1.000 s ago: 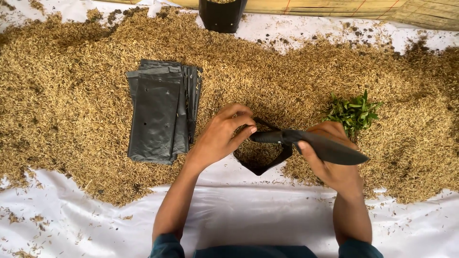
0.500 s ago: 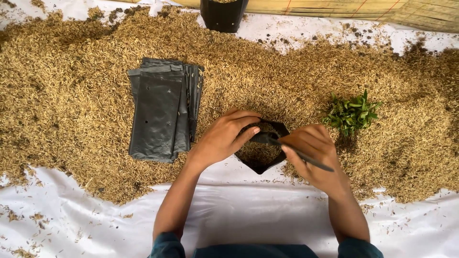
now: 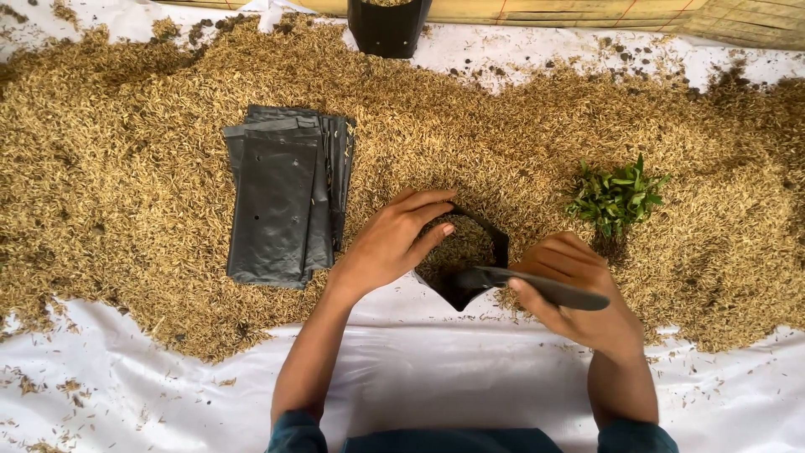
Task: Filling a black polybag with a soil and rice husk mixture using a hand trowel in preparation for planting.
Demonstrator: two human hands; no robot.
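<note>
My left hand (image 3: 394,243) grips the left rim of a small black plastic grow bag (image 3: 495,243) that stands open and holds rice husk. My right hand (image 3: 579,294) holds a black scoop (image 3: 524,285) lying flat across the bag's near edge, its tip pointing left toward the bag's mouth. The bag sits at the near edge of a wide heap of golden rice husk (image 3: 503,126) spread over a white sheet (image 3: 436,377).
A stack of flat black grow bags (image 3: 285,197) lies on the husk to the left. A bunch of green seedlings (image 3: 616,197) sits on the husk to the right. A filled black bag (image 3: 387,25) stands at the far edge, by a bamboo mat (image 3: 629,13).
The scoop went from lying level to tipped steeply over the bag's mouth, and now lies level again at the bag's near edge. My left hand stays on the rim.
</note>
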